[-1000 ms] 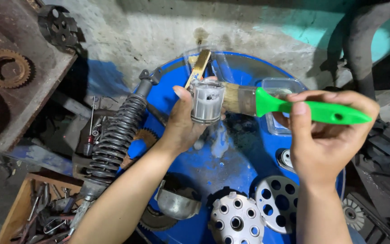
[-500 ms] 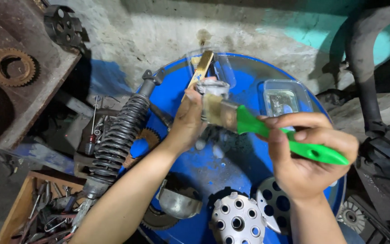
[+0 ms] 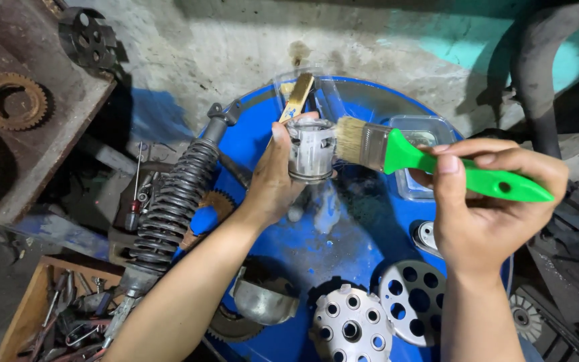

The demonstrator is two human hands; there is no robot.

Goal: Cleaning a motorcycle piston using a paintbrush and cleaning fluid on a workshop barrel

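My left hand (image 3: pixel 273 181) grips a grey metal piston (image 3: pixel 310 151) and holds it above the blue drum lid (image 3: pixel 370 241). My right hand (image 3: pixel 484 194) is closed on the green handle of a paintbrush (image 3: pixel 430 161). The brush's pale bristles touch the piston's right side. A second brush with a wooden handle (image 3: pixel 296 97) lies on the lid behind the piston.
Perforated clutch plates (image 3: pixel 353 325) (image 3: pixel 413 291) and a metal bowl-shaped part (image 3: pixel 263 302) lie on the lid's near side. A clear plastic tub (image 3: pixel 420 134) stands at its right. A black coil shock absorber (image 3: pixel 169 208) leans at left, above a wooden tool box (image 3: pixel 28 315). Rusty sprockets (image 3: pixel 8 100) sit far left.
The brush has swung from a downward tilt back to nearly level, bristles now on the piston's right side. My left hand has turned the piston a little.
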